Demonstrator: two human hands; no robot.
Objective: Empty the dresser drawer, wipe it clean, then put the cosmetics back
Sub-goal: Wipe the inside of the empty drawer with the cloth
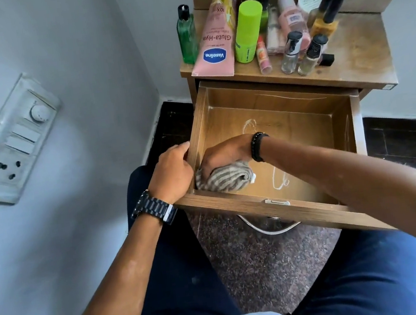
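My right hand point(223, 155) has its fingers clamped on the striped cloth point(224, 179) in the drawer point(274, 209) near-left corner; left hand point(174, 169) grips the side wall. Advise firm overlapping strokes toward the white smears point(280, 181). Cosmetics point(245, 30) wait on the tabletop point(363, 57)

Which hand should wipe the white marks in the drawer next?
Probably the right hand: it already grips the striped cloth inside the drawer, near the white marks. The left hand holds the drawer's side.

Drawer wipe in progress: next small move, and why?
Probably sweep the striped grey cloth, which the right hand grips in the near-left corner, toward the white smears on the open wooden drawer floor; left hand steadies its side wall.
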